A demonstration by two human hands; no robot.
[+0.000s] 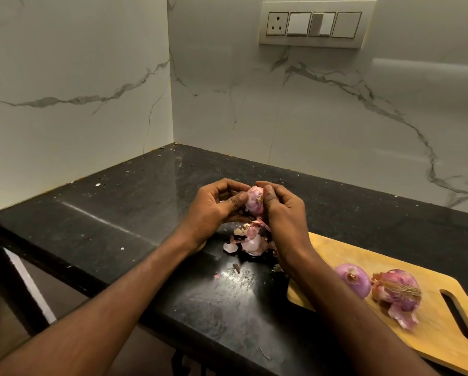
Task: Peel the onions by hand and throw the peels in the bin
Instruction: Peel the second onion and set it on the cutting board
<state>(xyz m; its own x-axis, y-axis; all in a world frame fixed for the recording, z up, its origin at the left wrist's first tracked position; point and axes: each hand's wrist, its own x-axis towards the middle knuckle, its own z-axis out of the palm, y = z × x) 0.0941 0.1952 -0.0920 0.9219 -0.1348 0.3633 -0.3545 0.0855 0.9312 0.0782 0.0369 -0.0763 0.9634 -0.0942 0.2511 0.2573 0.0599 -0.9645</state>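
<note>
I hold a small pink-purple onion (pixel 255 201) above the black counter between both hands. My left hand (pixel 213 210) grips it from the left with the thumb pressed on its skin. My right hand (pixel 284 215) grips it from the right, fingers curled over the top. Loose pink peels (pixel 250 240) lie in a heap on the counter just below the hands. Two more onions rest on a wooden cutting board (pixel 390 267) at the right: a smooth purple one (pixel 353 279) and one with papery skin hanging off (pixel 398 294). No bin is in view.
The black stone counter (pixel 146 213) runs into a corner of white marble walls. Small peel scraps and crumbs (pixel 235 272) dot the counter near its front edge. A switch panel (pixel 314 24) sits high on the back wall.
</note>
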